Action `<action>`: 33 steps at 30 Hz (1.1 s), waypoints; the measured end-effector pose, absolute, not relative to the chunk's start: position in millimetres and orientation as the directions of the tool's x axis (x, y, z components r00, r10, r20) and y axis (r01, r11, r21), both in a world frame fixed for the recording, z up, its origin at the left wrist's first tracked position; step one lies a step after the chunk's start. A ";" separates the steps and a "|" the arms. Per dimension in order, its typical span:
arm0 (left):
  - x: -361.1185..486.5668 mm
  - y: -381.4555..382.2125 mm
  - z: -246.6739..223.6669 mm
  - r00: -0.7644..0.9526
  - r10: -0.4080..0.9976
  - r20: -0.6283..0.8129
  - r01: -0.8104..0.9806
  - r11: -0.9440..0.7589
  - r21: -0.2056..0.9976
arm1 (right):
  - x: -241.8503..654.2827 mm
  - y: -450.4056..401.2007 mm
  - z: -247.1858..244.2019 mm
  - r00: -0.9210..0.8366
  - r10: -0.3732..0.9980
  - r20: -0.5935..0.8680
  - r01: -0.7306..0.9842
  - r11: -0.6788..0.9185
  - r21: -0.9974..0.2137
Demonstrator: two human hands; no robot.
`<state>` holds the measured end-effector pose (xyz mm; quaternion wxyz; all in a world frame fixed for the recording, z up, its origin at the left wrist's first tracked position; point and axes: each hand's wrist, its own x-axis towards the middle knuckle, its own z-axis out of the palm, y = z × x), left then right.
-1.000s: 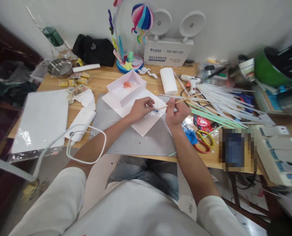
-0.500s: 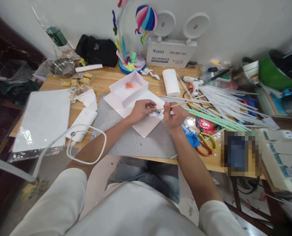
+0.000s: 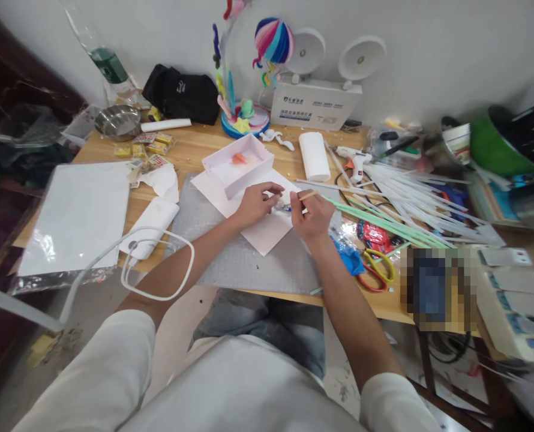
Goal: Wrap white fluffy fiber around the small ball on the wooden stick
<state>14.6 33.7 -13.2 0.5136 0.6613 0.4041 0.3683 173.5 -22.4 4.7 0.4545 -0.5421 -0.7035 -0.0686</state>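
Observation:
My right hand [image 3: 312, 214] pinches a thin wooden stick [image 3: 309, 195], which angles across the top of its fingers. Facing it, my left hand [image 3: 258, 203] has its fingers curled, thumb and index close together beside a small white-and-blue piece [image 3: 284, 207]. That piece is too small and too covered by the fingers to make out. Both hands are over a white sheet [image 3: 263, 240] lying on a grey cutting mat [image 3: 222, 264]. Just behind my left hand stands a shallow white box [image 3: 249, 174] with an orange bit [image 3: 239, 158] inside.
Right of the hands lie green strips [image 3: 384, 219], many white glue sticks [image 3: 420, 192], a glue gun [image 3: 356, 161] and scissors [image 3: 377, 270]. A white roll [image 3: 314, 157] stands behind. On the left are a power bank [image 3: 150, 228] with a looped cable and bagged white sheets [image 3: 75, 216].
My right hand has moved slightly left, closer to my left hand, and less of the wooden stick shows. My left hand stays nearly in place. The view has shifted a little.

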 end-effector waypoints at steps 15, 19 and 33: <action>17.5 25.3 -14.5 0.414 0.892 0.180 0.376 -0.347 0.859 | 183.0 -32.1 12.6 0.366 0.605 0.707 0.765 0.237 -0.599; -1.3 32.8 8.3 0.387 0.898 0.209 0.475 -0.389 0.789 | 182.3 -30.0 10.4 0.332 0.659 0.674 0.752 0.247 -0.612; -85.1 145.3 101.2 0.605 0.757 -0.246 0.796 -0.582 0.164 | 178.9 -26.6 7.5 0.347 0.693 0.632 0.720 0.235 -0.653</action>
